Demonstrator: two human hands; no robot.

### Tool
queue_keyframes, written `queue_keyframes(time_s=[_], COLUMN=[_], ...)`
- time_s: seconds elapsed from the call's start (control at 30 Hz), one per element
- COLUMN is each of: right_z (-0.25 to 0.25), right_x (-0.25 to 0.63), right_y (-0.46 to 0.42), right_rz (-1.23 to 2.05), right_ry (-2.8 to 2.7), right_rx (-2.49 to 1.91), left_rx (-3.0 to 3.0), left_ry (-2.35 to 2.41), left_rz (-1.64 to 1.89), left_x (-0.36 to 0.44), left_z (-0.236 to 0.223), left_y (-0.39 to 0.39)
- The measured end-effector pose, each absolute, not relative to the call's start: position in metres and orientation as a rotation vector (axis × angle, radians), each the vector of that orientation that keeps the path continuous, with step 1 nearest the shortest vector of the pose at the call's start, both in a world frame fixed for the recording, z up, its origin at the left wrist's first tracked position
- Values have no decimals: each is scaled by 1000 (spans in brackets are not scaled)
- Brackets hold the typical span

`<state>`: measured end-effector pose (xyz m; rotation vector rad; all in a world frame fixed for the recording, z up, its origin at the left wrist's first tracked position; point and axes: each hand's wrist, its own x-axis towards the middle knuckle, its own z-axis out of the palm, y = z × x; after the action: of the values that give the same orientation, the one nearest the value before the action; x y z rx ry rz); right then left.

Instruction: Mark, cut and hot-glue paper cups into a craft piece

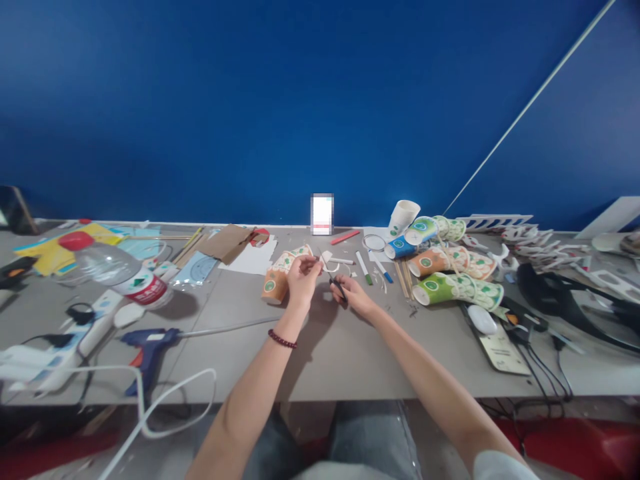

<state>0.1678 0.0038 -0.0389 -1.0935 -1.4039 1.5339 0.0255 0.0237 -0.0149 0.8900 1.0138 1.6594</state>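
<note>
My right hand point(356, 297) is closed round the black-handled scissors point(339, 291), held mid-scene above the table point(360, 363), the blades pointing far and left. My left hand point(302, 277) has its fingertips drawn in near the blades; from this view I can't tell what they pinch. Just left of it I see a brown paper cup point(275, 288) lying tilted. The blue glue gun point(154, 348) lies near left, more patterned cups point(453, 288) right.

Grey tabletop point(350, 363) carrying craft clutter
A blue glue gun point(150, 341) is lying at left, near a red-capped bottle point(117, 267); stacked paper cups point(436, 289) are lying at right.
</note>
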Motion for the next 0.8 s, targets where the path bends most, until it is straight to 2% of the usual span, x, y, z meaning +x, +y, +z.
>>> queue_keyframes(time_s=[0.8], right_z=[-45], right_x=[168], right_y=[5], right_rz=[1567], right_ry=[-1385], right_rx=[-1057], left_rx=[877], left_ry=[1047], left_rz=[1607], left_x=[24], left_z=[-11], left_y=[22])
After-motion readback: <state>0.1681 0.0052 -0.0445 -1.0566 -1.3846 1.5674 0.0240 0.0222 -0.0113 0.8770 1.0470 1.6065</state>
